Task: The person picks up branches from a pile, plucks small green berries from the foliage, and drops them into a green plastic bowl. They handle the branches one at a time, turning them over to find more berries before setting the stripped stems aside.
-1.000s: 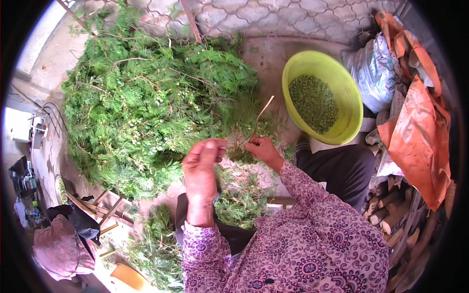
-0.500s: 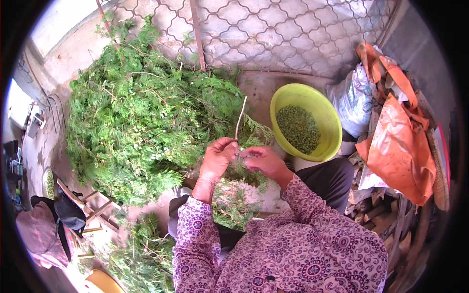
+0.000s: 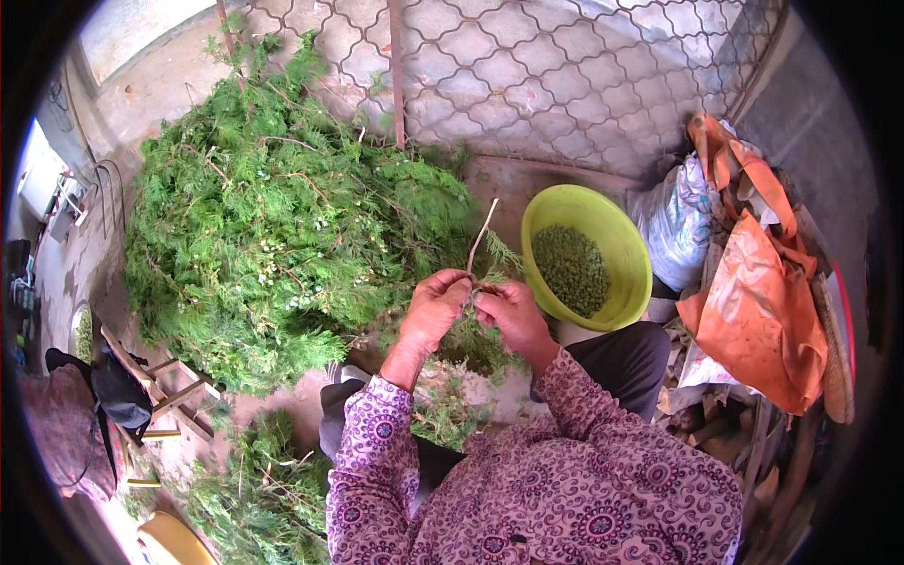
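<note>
Purple patterned cloth, my shirt (image 3: pixel 584 471), fills the near ground and covers both forearms down to the wrists. Dark trousers (image 3: pixel 621 363) show at the bent knees, spread apart, which leaves a working gap between them. Above that gap I hold a thin twig (image 3: pixel 482 235), its pale bare stem pointing up and away from me. My left hand (image 3: pixel 435 311) pinches it between thumb and forefinger; this grip appears to serve as the anchor, keeping the stem upright. My right hand (image 3: pixel 516 322) meets it at the same level, fingers drawn narrow on the leafy part; what exactly lies between their tips is too small to tell. A green sprig (image 3: pixel 502 252) stands out just beyond them.

Ahead and to the right sits a yellow-green tub (image 3: pixel 629 250), tilted toward the left, holding small green pieces (image 3: pixel 570 271). Its place beside my right knee puts it within easy reach of the right hand. Ahead and to the left lies a large heap of green branches (image 3: pixel 273 217), likewise convenient to the left. Farther off, wire mesh (image 3: pixel 565 94) bounds the area.
</note>
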A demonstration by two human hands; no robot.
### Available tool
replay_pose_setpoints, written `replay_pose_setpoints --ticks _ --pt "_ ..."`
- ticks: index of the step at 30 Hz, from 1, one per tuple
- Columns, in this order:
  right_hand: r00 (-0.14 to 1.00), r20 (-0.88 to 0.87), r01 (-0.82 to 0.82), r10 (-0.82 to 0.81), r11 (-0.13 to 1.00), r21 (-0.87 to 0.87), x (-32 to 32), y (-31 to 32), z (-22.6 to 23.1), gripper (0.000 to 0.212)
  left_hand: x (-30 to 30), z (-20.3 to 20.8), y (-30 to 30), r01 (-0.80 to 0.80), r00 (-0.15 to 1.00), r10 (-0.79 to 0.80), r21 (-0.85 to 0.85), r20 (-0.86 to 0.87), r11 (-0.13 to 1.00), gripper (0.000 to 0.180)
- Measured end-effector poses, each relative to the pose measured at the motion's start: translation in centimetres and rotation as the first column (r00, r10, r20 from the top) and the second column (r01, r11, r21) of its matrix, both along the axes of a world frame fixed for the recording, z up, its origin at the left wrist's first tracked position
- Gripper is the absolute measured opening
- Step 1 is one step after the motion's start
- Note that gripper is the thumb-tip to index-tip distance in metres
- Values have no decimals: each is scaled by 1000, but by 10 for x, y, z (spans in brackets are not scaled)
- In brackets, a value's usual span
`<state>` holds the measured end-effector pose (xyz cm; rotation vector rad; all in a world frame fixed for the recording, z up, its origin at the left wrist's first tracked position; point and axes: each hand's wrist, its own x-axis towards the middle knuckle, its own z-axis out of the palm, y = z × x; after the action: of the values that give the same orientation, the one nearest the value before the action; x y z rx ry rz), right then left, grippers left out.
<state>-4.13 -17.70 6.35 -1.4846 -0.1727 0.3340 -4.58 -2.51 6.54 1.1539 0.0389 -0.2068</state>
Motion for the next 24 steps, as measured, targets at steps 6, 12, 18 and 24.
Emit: replay_pose_setpoints --ticks 6,12,18,24 --pt "930 362 168 -71 955 -244 3 7 -7 11 0 -5 -13 -53 997 62 -152 50 987 4" --pt "986 -167 72 -28 962 264 15 -4 -10 8 5 0 -11 -34 999 34 -142 -7 989 7" --pt "931 -354 260 -90 844 468 34 -29 5 6 16 11 5 -100 990 66 -290 -127 952 11" --pt "815 418 423 -400 905 41 83 -114 45 16 29 10 29 -211 976 174 -393 -128 895 13"
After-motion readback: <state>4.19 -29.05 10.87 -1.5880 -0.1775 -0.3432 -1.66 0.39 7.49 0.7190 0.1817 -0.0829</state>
